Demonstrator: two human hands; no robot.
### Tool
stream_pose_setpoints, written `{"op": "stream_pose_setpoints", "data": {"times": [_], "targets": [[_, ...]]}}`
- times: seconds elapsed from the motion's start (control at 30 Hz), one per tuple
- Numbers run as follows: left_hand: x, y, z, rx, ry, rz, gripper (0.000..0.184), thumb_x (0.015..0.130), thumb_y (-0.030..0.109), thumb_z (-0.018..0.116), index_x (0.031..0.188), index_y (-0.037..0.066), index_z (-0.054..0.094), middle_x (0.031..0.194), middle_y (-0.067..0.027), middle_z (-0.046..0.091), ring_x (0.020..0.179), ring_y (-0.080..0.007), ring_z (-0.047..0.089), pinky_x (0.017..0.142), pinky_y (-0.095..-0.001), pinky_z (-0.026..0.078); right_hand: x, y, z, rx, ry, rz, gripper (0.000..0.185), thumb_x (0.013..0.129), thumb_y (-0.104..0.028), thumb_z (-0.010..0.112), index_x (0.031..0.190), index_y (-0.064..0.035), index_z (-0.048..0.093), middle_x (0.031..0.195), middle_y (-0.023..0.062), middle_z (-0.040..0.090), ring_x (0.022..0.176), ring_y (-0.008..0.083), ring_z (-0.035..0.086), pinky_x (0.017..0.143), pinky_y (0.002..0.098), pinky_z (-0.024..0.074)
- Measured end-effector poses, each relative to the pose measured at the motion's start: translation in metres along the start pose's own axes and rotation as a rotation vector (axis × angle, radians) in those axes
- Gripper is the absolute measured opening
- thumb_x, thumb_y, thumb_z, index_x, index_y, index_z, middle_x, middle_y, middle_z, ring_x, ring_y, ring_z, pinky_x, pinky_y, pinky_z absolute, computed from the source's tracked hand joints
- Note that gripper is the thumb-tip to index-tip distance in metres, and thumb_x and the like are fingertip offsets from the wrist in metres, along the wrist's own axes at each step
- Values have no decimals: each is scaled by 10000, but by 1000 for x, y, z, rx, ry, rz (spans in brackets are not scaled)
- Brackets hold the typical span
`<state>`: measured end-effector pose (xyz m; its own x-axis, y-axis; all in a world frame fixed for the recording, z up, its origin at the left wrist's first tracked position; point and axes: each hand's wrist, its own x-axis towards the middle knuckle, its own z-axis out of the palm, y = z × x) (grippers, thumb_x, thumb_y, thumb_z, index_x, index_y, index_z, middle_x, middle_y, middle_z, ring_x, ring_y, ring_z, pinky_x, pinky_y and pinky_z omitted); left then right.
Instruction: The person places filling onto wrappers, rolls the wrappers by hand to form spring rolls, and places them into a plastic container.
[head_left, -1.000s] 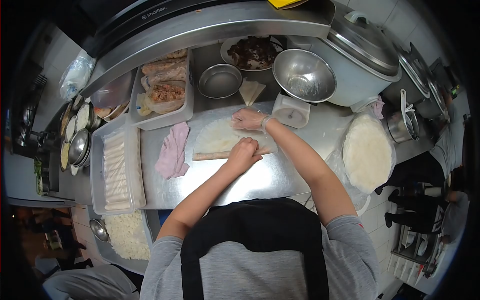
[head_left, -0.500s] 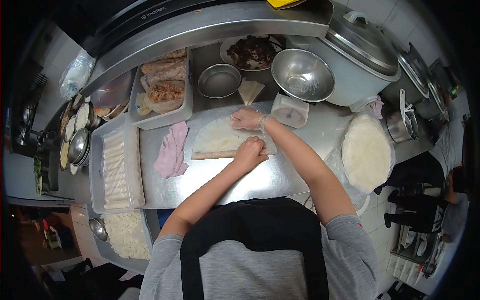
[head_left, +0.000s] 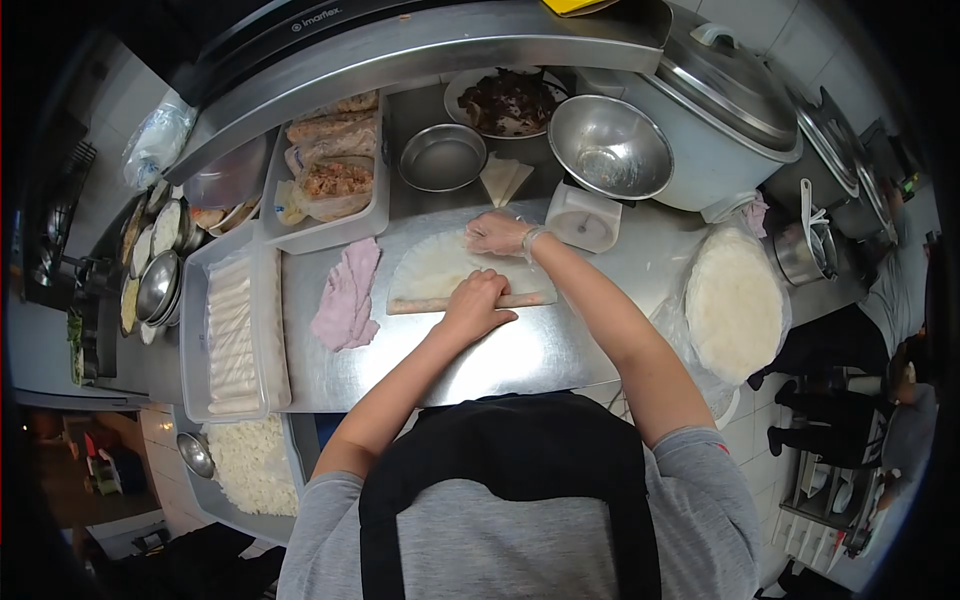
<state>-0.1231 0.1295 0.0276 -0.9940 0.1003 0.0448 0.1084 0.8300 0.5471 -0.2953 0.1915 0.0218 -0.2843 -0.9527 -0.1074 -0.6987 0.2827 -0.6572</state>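
A thin, pale round wrapper (head_left: pixel 432 268) lies on the steel table, its near edge rolled around an orange-flecked filling into a long, thin roll (head_left: pixel 418 305). Over the middle of this roll my left hand (head_left: pixel 478 302) is closed, fingers curled on top and thumb along the near side. My right hand (head_left: pixel 497 234), in a clear plastic glove, is a loose fist at the wrapper's far edge. Whatever its fingers may hold is hidden. Left of the wrapper is a crumpled pink cloth (head_left: pixel 346 297).
Finished white rolls fill a plastic tub (head_left: pixel 281 330) at left; another tub (head_left: pixel 378 205) holds bagged filling. Behind are a round pan (head_left: pixel 442 160), folded wrappers (head_left: pixel 506 180), and a steel bowl (head_left: pixel 610 148) on a scale (head_left: pixel 584 218). Stacked wrappers (head_left: pixel 735 305) lie at right.
My left hand has shifted left along the roll, uncovering more of its right end. My right hand stays as a fist near the wrapper's far edge.
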Motion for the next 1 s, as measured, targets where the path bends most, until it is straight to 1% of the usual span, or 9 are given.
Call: {"op": "stream_pose_setpoints", "data": {"times": [0.17,0.27,0.47,0.53,0.7,0.77,0.9,0.97,1.0], "targets": [[4,5,20,26,85,72,343,659,224,800,857,27,602,863,-125,591,873,-314,565,776,-406,463,2,2,4,9,2,1,335,780,-332,637,792,0,601,766,177,618,714,297,583,681,391,457],[7,5,22,61,102,101,325,675,215,789,850,21,595,861,-131,585,870,-318,560,775,-409,460,0,1,5,2,32,-23,329,811,-318,621,762,-8,521,704,130,542,665,243,513,641,386,412],[13,21,39,47,178,143,332,694,224,768,867,16,577,882,-138,575,892,-317,552,776,-416,455,1,3,5,-27,19,-62,314,808,-308,607,793,-5,525,750,160,537,704,270,501,669,390,406],[13,18,44,94,189,156,357,714,269,748,888,19,561,891,-135,559,890,-315,542,771,-422,446,1,4,6,34,42,-26,334,791,-314,636,842,13,594,817,193,622,749,327,572,714,398,447],[5,22,48,192,286,158,368,741,293,726,908,22,541,916,-130,535,881,-305,519,755,-405,430,4,4,8,7,15,4,340,809,-322,615,837,15,583,793,206,595,730,324,555,702,414,435],[3,19,44,67,225,214,368,741,273,733,928,25,537,941,-141,535,916,-316,518,783,-418,436,5,7,9,50,5,31,303,828,-290,593,786,-5,500,700,84,489,684,174,437,640,351,380],[-25,-24,13,-78,210,177,346,718,217,753,942,48,550,982,-150,545,968,-342,521,847,-427,440,6,11,11,55,6,42,319,829,-305,600,781,-6,499,697,67,483,680,158,435,629,340,381],[-49,-51,-14,5,247,63,341,678,211,774,897,51,567,934,-140,557,926,-336,530,809,-427,447,9,13,10,-46,-3,47,352,817,-354,599,863,-5,603,800,186,615,760,326,587,703,413,452],[-61,-60,-30,41,254,-7,324,665,203,779,870,55,577,896,-127,566,905,-326,537,790,-425,449,11,8,10,-41,0,46,352,817,-354,599,863,-5,603,800,186,615,760,326,587,703,413,452]]}}
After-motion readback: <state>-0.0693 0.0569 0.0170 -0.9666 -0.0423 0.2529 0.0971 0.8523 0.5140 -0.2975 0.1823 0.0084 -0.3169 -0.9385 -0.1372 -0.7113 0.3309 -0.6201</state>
